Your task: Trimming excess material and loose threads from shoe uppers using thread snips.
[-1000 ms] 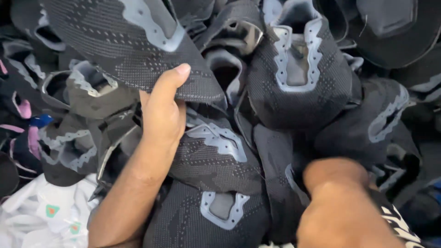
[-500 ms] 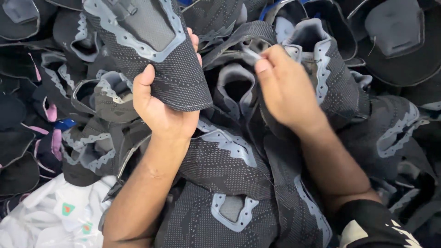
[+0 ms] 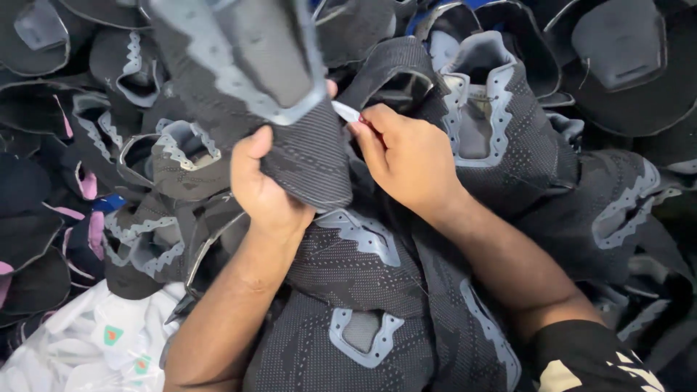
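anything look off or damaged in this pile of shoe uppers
Nothing looks damaged. The left hand holds up a dark knit shoe upper while the right hand pinches a small white strip at its edge. The one odd patch is white pieces at lower left among the heaped black uppers.

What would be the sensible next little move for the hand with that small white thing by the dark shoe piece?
Probably bring the small white tool onto the edge of the dark knitted shoe upper. The left hand grips that upper, lifted above the pile of similar uppers, and the right hand pinches the tool with its tip right beside the fabric. What the tool is, I cannot tell.
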